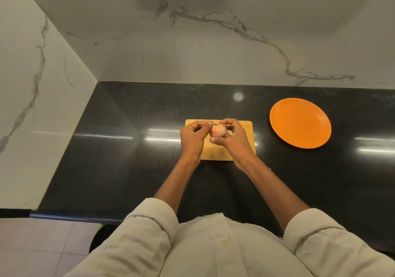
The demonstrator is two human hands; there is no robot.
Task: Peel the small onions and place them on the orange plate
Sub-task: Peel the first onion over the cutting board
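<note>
**One onion held over the board, plate waiting bare**

A small onion (pixel 218 130) is held between both hands above a wooden cutting board (pixel 245 127) that lies on the black counter (pixel 119 148). The left hand (pixel 193 137) is curled, its fingertips pinched against the onion's left side and upper end. The right hand (pixel 232 137) is wrapped around the other side, its thumb pressed beneath and its fingers hooked over the top, where a dry, brownish tuft of skin or root can be made out. The onion is thus steadied by one hand while the skin is worked at by the other; which hand does the pulling cannot be told from this view, since the contact points are small and partly hidden.

The pale, pinkish surface suggests that much of the outer skin is already off, though that is offered only as a judgement. The onion is probably kept over the board so that falling peel is caught there rather than on the counter.

The orange plate (pixel 300 123) is set to the right, well apart from the board, within reach of the right hand. Nothing is seen on it, so no peeled onion has yet been placed. No other onions are visible.
</note>
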